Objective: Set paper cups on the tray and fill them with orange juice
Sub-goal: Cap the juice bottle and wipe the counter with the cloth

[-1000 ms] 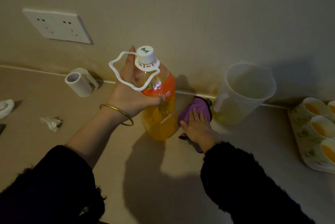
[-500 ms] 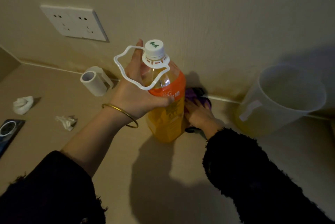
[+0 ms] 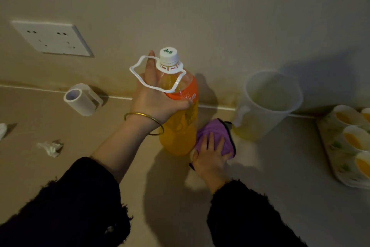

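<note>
Wiping goes best with the juice bottle kept upright and capped while the cloth sweeps the counter beside its base. Left hand wraps the bottle's shoulder near the back edge, perhaps lifting it. Right hand presses flat, fingers spread, on the cloth. Filled paper cups sit on the tray at the right edge.

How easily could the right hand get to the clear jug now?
Probably easily. The right hand lies flat on the purple cloth, and the jug stands just beyond it, nothing between. The left hand grips the bottle, off the path.
</note>
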